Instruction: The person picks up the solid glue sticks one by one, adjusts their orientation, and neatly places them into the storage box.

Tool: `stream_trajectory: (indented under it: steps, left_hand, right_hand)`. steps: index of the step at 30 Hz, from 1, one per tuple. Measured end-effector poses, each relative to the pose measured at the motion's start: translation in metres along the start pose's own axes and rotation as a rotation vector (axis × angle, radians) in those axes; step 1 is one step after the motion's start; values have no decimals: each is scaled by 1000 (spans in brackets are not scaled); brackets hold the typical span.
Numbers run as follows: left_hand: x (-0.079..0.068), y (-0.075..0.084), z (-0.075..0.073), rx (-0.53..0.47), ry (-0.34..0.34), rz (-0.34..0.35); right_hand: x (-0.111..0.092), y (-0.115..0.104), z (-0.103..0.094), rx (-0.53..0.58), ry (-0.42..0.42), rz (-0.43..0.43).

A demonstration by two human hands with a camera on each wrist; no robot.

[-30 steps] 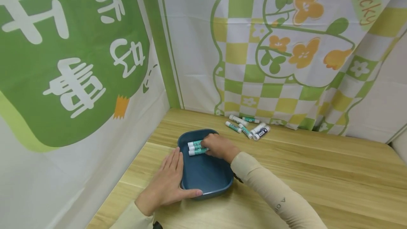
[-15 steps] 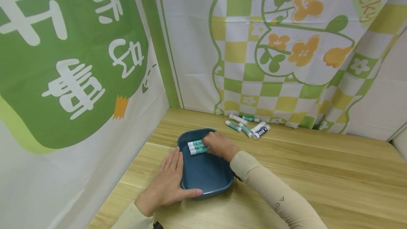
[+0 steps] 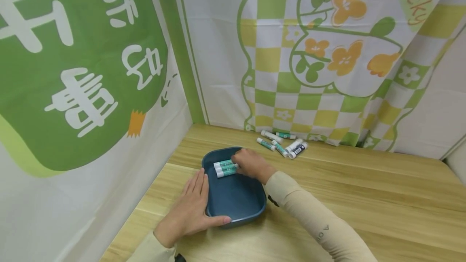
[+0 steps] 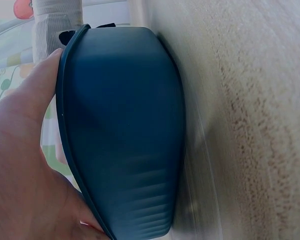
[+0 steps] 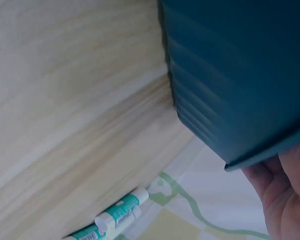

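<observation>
A dark blue plastic box (image 3: 236, 201) stands on the wooden table. In it, several white-capped glue sticks with green labels lie side by side near the far left corner, the nearest one (image 3: 226, 172) in front. My right hand (image 3: 253, 165) reaches over the box's right rim, its curled fingers and thumb pinching at the right end of the row. Those fingertips are partly hidden. Outside the left wall, my left hand (image 3: 191, 207) lies with fingers straight against the rim and thumb along the near edge. The left wrist view shows the box's outer wall (image 4: 125, 110) beside this hand.
Behind the box, to the right, a loose group of glue sticks lies on the table near the curtain, among them a green one (image 3: 279, 148) and a navy one (image 3: 298, 150). A patterned curtain (image 3: 269, 55) hangs at the back and a green-printed cloth (image 3: 145, 104) at the left.
The nearest glue stick in the box has shifted slightly back and right, lining up closer against the others. My left hand keeps its place on the box.
</observation>
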State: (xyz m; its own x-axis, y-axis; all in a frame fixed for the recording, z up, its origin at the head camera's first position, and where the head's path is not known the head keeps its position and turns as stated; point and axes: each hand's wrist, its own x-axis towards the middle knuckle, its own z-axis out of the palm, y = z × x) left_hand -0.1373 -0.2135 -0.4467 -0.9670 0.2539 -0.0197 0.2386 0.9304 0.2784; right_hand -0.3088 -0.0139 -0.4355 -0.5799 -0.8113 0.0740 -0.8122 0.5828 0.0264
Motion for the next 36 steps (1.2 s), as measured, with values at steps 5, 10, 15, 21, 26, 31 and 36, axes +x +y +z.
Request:
stream_trajectory:
  steps: [5,10,15,21,26,31,36]
  left_hand:
    - [0,-1,1,-2,-3,-4]
    - [0,-1,2,-7,7,0]
    - [0,-1,3,-3,19,4]
    - [-1,-1,2,-6,13,-2]
    - [-1,0,1,-7,19,0]
    - [-2,0,1,-7,20,0]
    - [-2,-1,0,-13,4,-7]
  right_hand:
    - [-2,4,-8,9,5,-13]
    - [-8,13,-16,62,52,-13]
    - [-17,24,-23,125,101,11]
    - [-32,41,-31,187,160,60]
    - [-47,57,-30,195,206,128]
    - [-64,72,-25,254,229,219]
    - [-86,90,-16,264,281,269]
